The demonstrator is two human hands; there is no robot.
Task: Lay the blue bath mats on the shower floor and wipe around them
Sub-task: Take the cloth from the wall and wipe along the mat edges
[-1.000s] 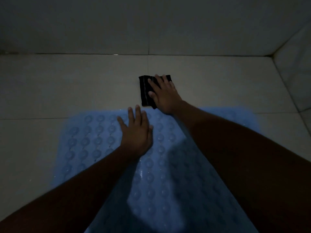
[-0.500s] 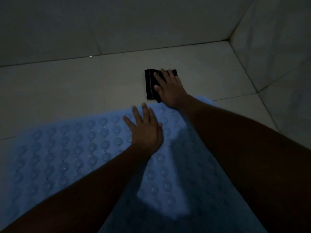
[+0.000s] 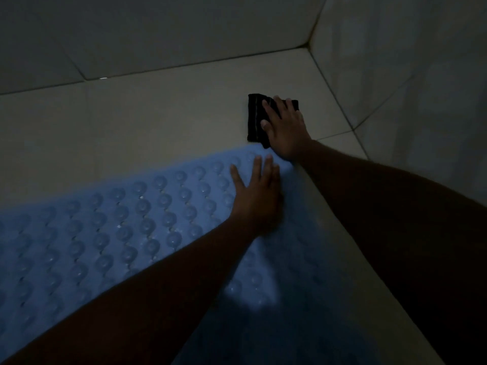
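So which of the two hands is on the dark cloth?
The right hand, pressing flat on the black cloth on the bare floor tile; the left hand rests flat on the blue bath mat instead.

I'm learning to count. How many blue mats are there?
1. The blue bumpy bath mat lies on the pale tiled floor, under the left hand; others may be out of view.

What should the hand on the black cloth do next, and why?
Probably slide the black cloth sideways along the floor tile, close to the edge of the blue bath mat. The right hand presses it flat just beyond that edge, and the left hand lies flat on the mat, likely pinning it.
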